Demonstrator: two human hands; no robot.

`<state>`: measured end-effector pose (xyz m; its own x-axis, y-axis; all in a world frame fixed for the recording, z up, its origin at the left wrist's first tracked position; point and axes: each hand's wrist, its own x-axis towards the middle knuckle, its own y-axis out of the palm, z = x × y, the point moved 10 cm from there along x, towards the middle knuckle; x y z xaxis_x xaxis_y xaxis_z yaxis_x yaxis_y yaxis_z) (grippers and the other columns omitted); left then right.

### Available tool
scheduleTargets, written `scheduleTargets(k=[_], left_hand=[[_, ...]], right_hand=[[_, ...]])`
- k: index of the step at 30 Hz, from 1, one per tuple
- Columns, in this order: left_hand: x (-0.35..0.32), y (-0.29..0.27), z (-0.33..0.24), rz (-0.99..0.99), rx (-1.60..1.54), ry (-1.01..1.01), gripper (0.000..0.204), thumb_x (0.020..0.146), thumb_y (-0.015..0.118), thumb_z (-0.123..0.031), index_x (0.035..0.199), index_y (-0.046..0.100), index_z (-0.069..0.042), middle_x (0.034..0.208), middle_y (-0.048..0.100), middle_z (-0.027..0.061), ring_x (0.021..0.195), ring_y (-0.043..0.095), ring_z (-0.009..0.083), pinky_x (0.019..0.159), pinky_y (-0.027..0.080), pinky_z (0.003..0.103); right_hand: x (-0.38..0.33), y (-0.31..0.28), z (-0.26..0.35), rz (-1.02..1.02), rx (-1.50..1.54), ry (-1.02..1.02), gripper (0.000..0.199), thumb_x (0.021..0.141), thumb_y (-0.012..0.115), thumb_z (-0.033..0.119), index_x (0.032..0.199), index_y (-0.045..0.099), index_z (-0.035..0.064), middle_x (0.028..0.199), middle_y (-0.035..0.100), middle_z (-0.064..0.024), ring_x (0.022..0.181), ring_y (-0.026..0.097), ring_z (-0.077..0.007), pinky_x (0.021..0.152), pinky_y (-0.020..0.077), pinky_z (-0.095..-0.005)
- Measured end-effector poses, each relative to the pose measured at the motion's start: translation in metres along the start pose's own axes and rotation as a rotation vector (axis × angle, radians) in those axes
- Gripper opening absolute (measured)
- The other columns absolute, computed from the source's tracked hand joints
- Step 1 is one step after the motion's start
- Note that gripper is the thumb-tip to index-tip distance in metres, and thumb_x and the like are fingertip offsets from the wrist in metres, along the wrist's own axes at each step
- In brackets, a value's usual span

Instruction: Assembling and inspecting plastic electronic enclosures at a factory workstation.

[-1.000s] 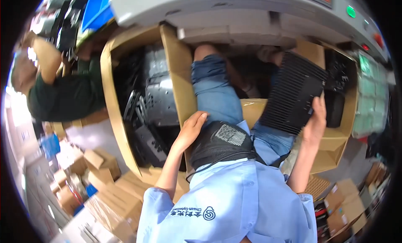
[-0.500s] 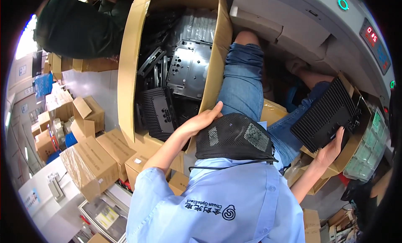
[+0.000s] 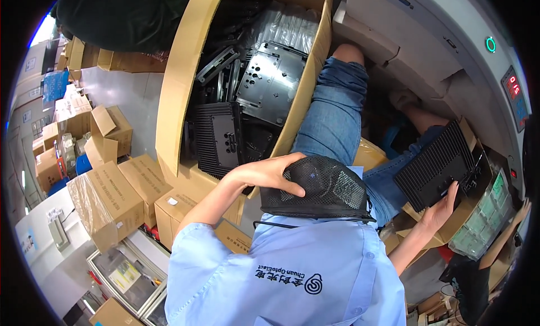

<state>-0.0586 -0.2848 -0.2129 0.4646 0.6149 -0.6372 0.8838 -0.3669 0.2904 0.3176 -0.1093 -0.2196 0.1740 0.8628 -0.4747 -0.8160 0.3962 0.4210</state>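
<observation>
My right hand (image 3: 440,209) grips the lower edge of a black finned panel (image 3: 433,167), which tilts over an open cardboard box (image 3: 475,205) at the right; the fingers behind it are hidden. My left hand (image 3: 264,174) is open, thumb and fingers apart, touching a rounded black mesh thing (image 3: 323,182) in front of my light blue shirt. Left of my knee stands a large open cardboard box (image 3: 183,81). In it lie a flat dark plate with holes (image 3: 269,85), another black finned panel (image 3: 218,139), and several black parts.
A white machine (image 3: 439,31) with a green-lit ring button runs along the upper right. Clear-wrapped green pieces (image 3: 482,223) lie beside the right box. Several cardboard boxes (image 3: 109,199) stand at the left. A person in dark clothes (image 3: 121,17) is at the upper left.
My left hand has left the large box's near edge and spread over the black mesh thing. The finned panel by my right hand has dropped slightly in view. The whole view has shifted a little.
</observation>
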Motion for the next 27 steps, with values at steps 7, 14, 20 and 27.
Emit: scheduleTargets(k=[7,14,20,27], left_hand=[[-0.009,-0.002,-0.012,-0.244,0.140,-0.006,0.076,0.070,0.081,-0.027,0.131,0.043,-0.002,0.117,0.058,0.0138,0.111,0.055,0.0219,0.097,0.041,0.032],[-0.016,-0.004,-0.021,-0.338,0.121,0.059,0.066,0.073,0.078,-0.030,0.125,0.050,-0.002,0.112,0.061,0.0126,0.106,0.059,0.0218,0.093,0.044,0.033],[-0.016,-0.006,-0.012,-0.367,0.070,0.112,0.059,0.076,0.075,-0.032,0.123,0.052,-0.003,0.110,0.061,0.0134,0.104,0.059,0.0235,0.092,0.045,0.033],[-0.017,-0.008,-0.010,-0.362,0.055,0.110,0.057,0.077,0.074,-0.034,0.120,0.053,-0.004,0.108,0.062,0.0130,0.104,0.059,0.0251,0.091,0.044,0.035]], right_hand=[[0.002,0.004,-0.004,0.029,-0.015,-0.001,0.031,0.088,0.061,0.008,0.119,0.056,0.0043,0.114,0.061,-0.0053,0.102,0.059,-0.0158,0.091,0.0484,-0.0300],[0.000,0.016,-0.007,0.001,-0.150,-0.021,0.031,0.089,0.061,0.009,0.118,0.056,0.0032,0.114,0.060,-0.0054,0.104,0.058,-0.0151,0.091,0.0478,-0.0300],[-0.001,0.038,-0.018,0.129,-0.154,0.061,0.029,0.091,0.058,0.010,0.119,0.057,0.0031,0.115,0.063,-0.0067,0.105,0.060,-0.0163,0.095,0.0475,-0.0310],[-0.003,0.049,-0.024,0.118,-0.194,0.057,0.029,0.089,0.060,0.009,0.117,0.056,0.0029,0.110,0.062,-0.0054,0.102,0.059,-0.0151,0.092,0.0481,-0.0299]])
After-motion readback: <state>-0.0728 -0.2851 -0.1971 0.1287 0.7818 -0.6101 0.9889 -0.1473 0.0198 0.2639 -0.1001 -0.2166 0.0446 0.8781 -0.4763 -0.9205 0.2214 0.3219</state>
